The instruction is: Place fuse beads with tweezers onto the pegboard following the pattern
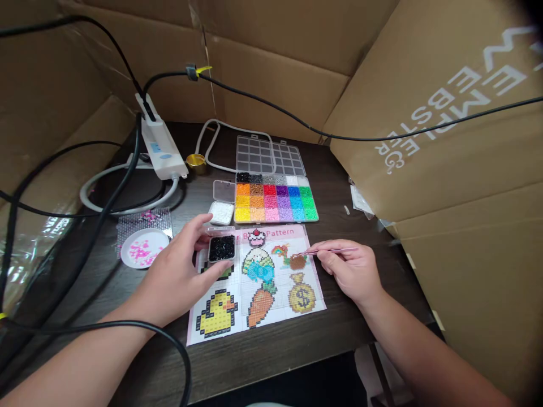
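Note:
My left hand grips a small clear box of black beads, thumb and fingers around its left and near sides, on the upper left of a printed pattern sheet. My right hand pinches slim metal tweezers, whose tip points left toward a brown picture on the sheet. The sheet shows a duck, a carrot, a money bag and a cupcake.
A tray of coloured beads with its clear lid open lies behind the sheet. A small box of white beads sits left of it. A white dish with pink beads rests on a pegboard at left. Cables, a white power strip and cardboard walls surround the dark table.

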Available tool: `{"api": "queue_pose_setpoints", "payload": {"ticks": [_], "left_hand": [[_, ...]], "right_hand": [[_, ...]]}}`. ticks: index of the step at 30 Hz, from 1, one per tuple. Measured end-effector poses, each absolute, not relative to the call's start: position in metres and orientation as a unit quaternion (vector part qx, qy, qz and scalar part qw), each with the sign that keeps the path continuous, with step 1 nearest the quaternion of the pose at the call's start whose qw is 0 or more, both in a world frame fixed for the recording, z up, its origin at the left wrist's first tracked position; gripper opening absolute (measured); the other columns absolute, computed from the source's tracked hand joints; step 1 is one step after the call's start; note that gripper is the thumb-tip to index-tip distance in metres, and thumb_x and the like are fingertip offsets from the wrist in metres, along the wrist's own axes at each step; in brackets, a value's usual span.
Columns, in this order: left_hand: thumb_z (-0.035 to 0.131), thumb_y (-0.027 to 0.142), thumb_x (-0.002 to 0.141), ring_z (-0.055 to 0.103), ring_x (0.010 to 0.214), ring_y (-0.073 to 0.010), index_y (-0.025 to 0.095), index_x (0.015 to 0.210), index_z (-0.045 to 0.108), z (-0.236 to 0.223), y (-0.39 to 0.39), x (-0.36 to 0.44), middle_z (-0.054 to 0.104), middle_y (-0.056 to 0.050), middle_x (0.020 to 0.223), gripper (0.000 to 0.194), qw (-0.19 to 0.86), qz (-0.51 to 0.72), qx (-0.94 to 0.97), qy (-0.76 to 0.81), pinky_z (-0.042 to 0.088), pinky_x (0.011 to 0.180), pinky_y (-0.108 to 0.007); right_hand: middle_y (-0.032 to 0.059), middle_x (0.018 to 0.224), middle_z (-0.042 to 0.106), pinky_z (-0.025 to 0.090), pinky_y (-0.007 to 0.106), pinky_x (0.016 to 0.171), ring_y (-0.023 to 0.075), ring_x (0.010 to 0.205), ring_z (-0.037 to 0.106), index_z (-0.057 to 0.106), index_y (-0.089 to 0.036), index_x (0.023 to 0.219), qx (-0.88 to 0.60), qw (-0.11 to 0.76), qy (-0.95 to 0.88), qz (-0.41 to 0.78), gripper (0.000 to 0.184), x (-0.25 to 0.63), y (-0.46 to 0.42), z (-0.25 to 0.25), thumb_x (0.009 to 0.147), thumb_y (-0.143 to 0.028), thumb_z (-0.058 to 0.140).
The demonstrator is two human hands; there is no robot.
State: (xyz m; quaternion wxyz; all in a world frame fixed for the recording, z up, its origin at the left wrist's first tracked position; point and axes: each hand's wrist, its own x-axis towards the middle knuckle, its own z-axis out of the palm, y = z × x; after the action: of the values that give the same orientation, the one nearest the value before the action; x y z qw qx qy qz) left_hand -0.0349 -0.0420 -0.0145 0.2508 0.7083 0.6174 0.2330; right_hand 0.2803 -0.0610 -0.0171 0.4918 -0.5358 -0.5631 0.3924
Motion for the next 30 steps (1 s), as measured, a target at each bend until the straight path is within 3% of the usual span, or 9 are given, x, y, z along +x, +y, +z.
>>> {"api": "queue_pose_setpoints", "payload": {"ticks": [15, 26, 30], "left_hand": [[0.071, 0.052, 0.078, 0.068, 0.107, -0.0318, 0.023, 0.147, 0.039, -0.013, -0.042, -0.033, 0.067, -0.013, 0.124, 0.082, 0.263, 0.240, 0.705, 0.613, 0.057, 0.095, -0.050], [0.072, 0.051, 0.078, 0.068, 0.108, -0.0322, 0.023, 0.147, 0.039, -0.012, -0.043, -0.033, 0.067, -0.013, 0.123, 0.081, 0.259, 0.245, 0.711, 0.606, 0.057, 0.096, -0.050], [0.072, 0.049, 0.078, 0.068, 0.108, -0.0319, 0.022, 0.146, 0.040, -0.013, -0.043, -0.032, 0.067, -0.012, 0.121, 0.080, 0.262, 0.250, 0.710, 0.604, 0.056, 0.097, -0.050]], "right_hand": [[0.0036, 0.071, 0.080, 0.051, 0.023, 0.046, 0.0110, 0.045, 0.060, 0.085, -0.023, 0.080, -0.542, 0.478, -0.585, 0.368, 0.010, 0.278, -0.063, -0.015, 0.079, -0.021, 0.076], [0.0024, 0.059, 0.074, 0.039, 0.023, 0.040, 0.0089, 0.040, 0.047, 0.086, -0.023, 0.079, -0.545, 0.481, -0.571, 0.382, 0.009, 0.277, -0.062, -0.014, 0.078, -0.023, 0.077], [0.0052, 0.065, 0.076, 0.037, 0.024, 0.041, 0.0091, 0.043, 0.046, 0.086, -0.022, 0.082, -0.538, 0.489, -0.544, 0.418, 0.008, 0.284, -0.064, -0.022, 0.081, -0.027, 0.079]]}}
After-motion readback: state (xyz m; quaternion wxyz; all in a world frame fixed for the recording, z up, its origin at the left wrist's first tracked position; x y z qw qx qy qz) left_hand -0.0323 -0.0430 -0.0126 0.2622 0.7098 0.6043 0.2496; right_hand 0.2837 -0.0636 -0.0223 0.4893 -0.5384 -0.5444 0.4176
